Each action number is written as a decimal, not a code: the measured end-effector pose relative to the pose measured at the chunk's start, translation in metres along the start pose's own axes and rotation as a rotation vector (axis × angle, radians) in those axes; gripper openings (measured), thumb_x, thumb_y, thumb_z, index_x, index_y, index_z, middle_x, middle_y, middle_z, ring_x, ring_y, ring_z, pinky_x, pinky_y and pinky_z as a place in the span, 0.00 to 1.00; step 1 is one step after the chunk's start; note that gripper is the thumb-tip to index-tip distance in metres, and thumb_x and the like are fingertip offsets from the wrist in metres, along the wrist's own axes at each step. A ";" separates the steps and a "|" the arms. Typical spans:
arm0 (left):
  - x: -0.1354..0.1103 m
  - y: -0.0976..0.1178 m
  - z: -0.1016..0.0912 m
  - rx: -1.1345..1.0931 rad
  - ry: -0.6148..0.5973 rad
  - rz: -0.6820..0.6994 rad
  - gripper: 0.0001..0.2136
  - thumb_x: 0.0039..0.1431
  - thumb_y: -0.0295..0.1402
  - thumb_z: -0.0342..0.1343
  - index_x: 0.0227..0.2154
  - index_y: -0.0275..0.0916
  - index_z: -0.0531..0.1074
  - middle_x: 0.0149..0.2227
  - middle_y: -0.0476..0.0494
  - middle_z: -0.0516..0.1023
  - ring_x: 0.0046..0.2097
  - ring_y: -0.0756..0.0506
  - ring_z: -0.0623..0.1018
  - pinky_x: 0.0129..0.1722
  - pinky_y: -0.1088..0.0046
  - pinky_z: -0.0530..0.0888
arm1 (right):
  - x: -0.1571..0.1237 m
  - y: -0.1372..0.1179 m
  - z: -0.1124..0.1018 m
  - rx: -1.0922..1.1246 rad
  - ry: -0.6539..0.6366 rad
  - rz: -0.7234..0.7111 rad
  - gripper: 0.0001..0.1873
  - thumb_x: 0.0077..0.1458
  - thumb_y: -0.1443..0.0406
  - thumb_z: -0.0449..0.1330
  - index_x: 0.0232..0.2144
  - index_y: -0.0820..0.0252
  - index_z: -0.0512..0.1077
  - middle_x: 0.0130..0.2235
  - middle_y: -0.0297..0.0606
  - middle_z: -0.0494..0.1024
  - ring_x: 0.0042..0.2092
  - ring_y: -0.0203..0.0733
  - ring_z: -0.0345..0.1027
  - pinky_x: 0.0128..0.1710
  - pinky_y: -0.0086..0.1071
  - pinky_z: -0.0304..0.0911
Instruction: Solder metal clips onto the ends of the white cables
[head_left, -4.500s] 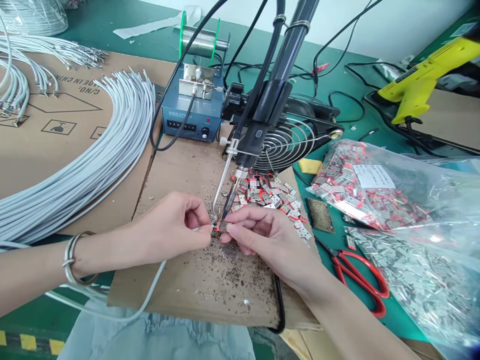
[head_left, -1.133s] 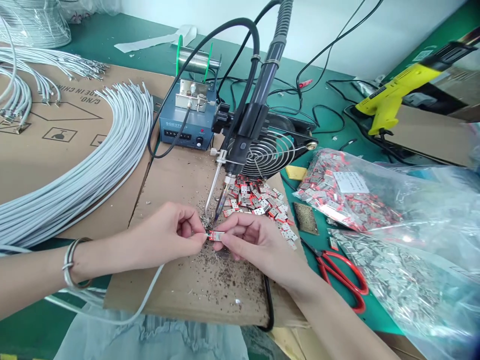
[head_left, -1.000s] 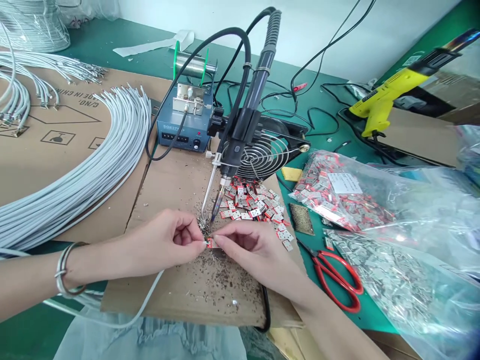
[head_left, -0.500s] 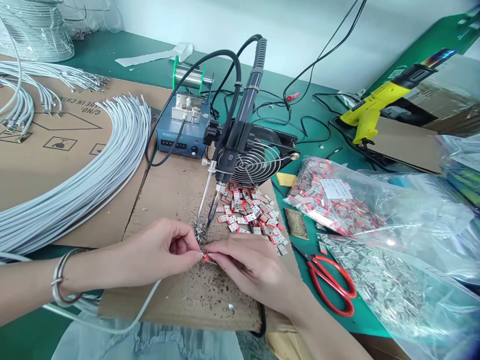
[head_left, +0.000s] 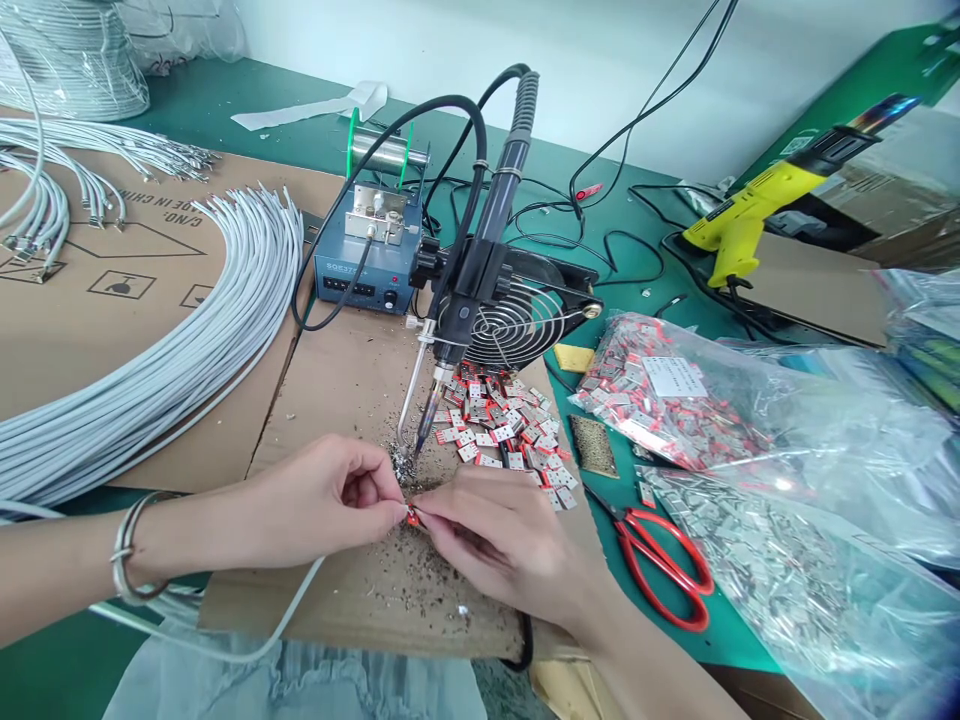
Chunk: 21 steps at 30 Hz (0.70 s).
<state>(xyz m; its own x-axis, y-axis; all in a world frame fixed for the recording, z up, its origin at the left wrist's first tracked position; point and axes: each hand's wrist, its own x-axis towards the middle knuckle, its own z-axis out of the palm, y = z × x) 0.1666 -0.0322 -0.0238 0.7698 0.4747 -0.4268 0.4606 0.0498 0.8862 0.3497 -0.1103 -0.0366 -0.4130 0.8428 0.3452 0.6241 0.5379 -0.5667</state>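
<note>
My left hand (head_left: 322,505) pinches a white cable (head_left: 296,605) close to its end, thumb against forefinger. My right hand (head_left: 517,535) has its thumb and fingers closed on a small USB connector (head_left: 412,517) with orange-red plastic. The cable end and the connector meet between my fingertips, which hide most of the joint. Just above them points the tip of a soldering iron (head_left: 429,415), clamped in a stand, with a thin metal solder guide tube (head_left: 409,395) beside it. Loose USB connectors (head_left: 502,432) lie piled behind my right hand.
Bundled white cables (head_left: 225,320) cover the left. Behind stand a blue solder feeder (head_left: 337,270), a solder spool (head_left: 386,155) and a fan (head_left: 517,320). To the right are red-handled scissors (head_left: 664,570), bags of connectors (head_left: 667,390) and metal parts (head_left: 765,560), and a yellow heat gun (head_left: 757,210).
My right fingertips have drawn in slightly around the connector, against my left fingertips. Both hands otherwise stay in nearly the same place below the iron's tip.
</note>
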 end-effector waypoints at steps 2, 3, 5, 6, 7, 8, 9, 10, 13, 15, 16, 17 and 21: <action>0.000 0.000 0.000 -0.001 0.010 0.009 0.06 0.52 0.32 0.52 0.24 0.37 0.67 0.20 0.55 0.61 0.24 0.52 0.61 0.23 0.78 0.58 | 0.000 0.000 0.001 -0.001 0.018 0.012 0.11 0.57 0.72 0.50 0.33 0.60 0.73 0.21 0.36 0.72 0.22 0.36 0.62 0.23 0.31 0.60; 0.001 0.001 0.000 -0.002 0.014 0.010 0.06 0.52 0.32 0.52 0.23 0.37 0.67 0.20 0.55 0.61 0.24 0.52 0.61 0.23 0.78 0.58 | 0.000 -0.001 0.002 -0.001 0.026 0.018 0.11 0.57 0.72 0.51 0.33 0.61 0.73 0.21 0.36 0.72 0.22 0.36 0.62 0.22 0.31 0.59; 0.001 0.004 -0.001 -0.009 0.018 0.004 0.06 0.52 0.32 0.52 0.24 0.36 0.67 0.21 0.55 0.62 0.25 0.52 0.61 0.23 0.78 0.58 | 0.000 -0.001 0.001 0.022 0.031 0.049 0.10 0.56 0.71 0.52 0.33 0.62 0.74 0.20 0.36 0.72 0.21 0.35 0.62 0.22 0.31 0.59; 0.001 0.005 -0.002 -0.013 0.016 -0.002 0.06 0.52 0.32 0.52 0.24 0.36 0.67 0.21 0.55 0.63 0.25 0.52 0.61 0.24 0.78 0.58 | -0.001 -0.001 0.001 0.046 0.033 0.086 0.10 0.56 0.70 0.53 0.33 0.62 0.74 0.21 0.36 0.73 0.21 0.35 0.62 0.23 0.31 0.60; 0.001 0.008 -0.003 -0.014 0.011 -0.010 0.06 0.53 0.33 0.52 0.25 0.36 0.67 0.21 0.54 0.63 0.25 0.52 0.61 0.24 0.78 0.59 | -0.001 0.000 0.000 0.078 0.033 0.145 0.09 0.56 0.70 0.54 0.33 0.62 0.75 0.22 0.37 0.74 0.22 0.35 0.63 0.23 0.31 0.60; 0.001 0.010 -0.003 -0.013 0.006 -0.018 0.06 0.53 0.33 0.52 0.25 0.36 0.67 0.22 0.54 0.63 0.25 0.52 0.62 0.24 0.78 0.59 | -0.001 0.000 -0.001 0.126 0.031 0.225 0.09 0.56 0.68 0.54 0.33 0.61 0.76 0.23 0.37 0.76 0.22 0.36 0.64 0.24 0.31 0.61; 0.000 0.012 -0.004 -0.007 0.003 -0.026 0.06 0.53 0.33 0.52 0.25 0.35 0.67 0.22 0.54 0.63 0.25 0.52 0.61 0.24 0.77 0.59 | -0.002 0.000 -0.001 0.198 0.019 0.321 0.09 0.56 0.67 0.55 0.33 0.60 0.76 0.24 0.37 0.77 0.23 0.36 0.66 0.23 0.30 0.61; 0.000 0.014 -0.005 0.000 0.001 -0.033 0.07 0.53 0.33 0.52 0.25 0.35 0.67 0.22 0.54 0.63 0.25 0.52 0.61 0.24 0.77 0.59 | -0.002 0.000 -0.002 0.297 0.001 0.425 0.09 0.56 0.65 0.56 0.33 0.59 0.76 0.25 0.37 0.77 0.24 0.35 0.67 0.23 0.29 0.62; -0.001 0.016 -0.006 0.034 0.020 -0.040 0.07 0.54 0.34 0.52 0.25 0.35 0.68 0.21 0.54 0.63 0.25 0.52 0.61 0.24 0.77 0.59 | 0.001 0.001 -0.002 0.686 -0.063 0.703 0.08 0.52 0.62 0.60 0.31 0.60 0.76 0.25 0.36 0.77 0.22 0.32 0.67 0.20 0.25 0.63; -0.001 0.014 -0.006 0.054 0.035 -0.034 0.08 0.54 0.34 0.52 0.25 0.35 0.68 0.21 0.54 0.63 0.25 0.52 0.61 0.24 0.78 0.59 | 0.004 0.001 -0.001 0.879 -0.063 0.822 0.07 0.48 0.62 0.63 0.29 0.61 0.75 0.25 0.35 0.77 0.21 0.29 0.66 0.20 0.23 0.64; -0.001 0.013 -0.005 0.061 0.045 -0.027 0.08 0.54 0.34 0.52 0.24 0.36 0.68 0.21 0.54 0.63 0.25 0.53 0.61 0.24 0.78 0.59 | 0.006 0.001 0.000 0.932 -0.045 0.863 0.07 0.46 0.63 0.64 0.28 0.62 0.74 0.25 0.35 0.78 0.20 0.28 0.66 0.20 0.22 0.64; 0.000 0.011 -0.005 0.066 0.056 -0.017 0.08 0.54 0.35 0.52 0.24 0.36 0.68 0.21 0.54 0.63 0.25 0.53 0.61 0.23 0.78 0.59 | 0.008 0.001 0.000 0.964 -0.025 0.891 0.07 0.44 0.64 0.65 0.27 0.62 0.74 0.24 0.34 0.78 0.20 0.28 0.66 0.21 0.21 0.64; 0.002 0.005 -0.004 0.096 0.090 -0.009 0.08 0.54 0.35 0.52 0.24 0.36 0.69 0.21 0.54 0.64 0.24 0.53 0.62 0.22 0.78 0.59 | 0.012 0.001 0.001 0.981 0.033 0.915 0.08 0.41 0.65 0.67 0.24 0.63 0.72 0.22 0.33 0.77 0.20 0.27 0.66 0.21 0.20 0.64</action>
<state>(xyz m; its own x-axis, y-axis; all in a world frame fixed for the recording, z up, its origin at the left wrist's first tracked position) 0.1683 -0.0279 -0.0196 0.7244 0.5518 -0.4133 0.5111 -0.0275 0.8591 0.3443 -0.1002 -0.0340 -0.0812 0.8974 -0.4337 -0.0707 -0.4392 -0.8956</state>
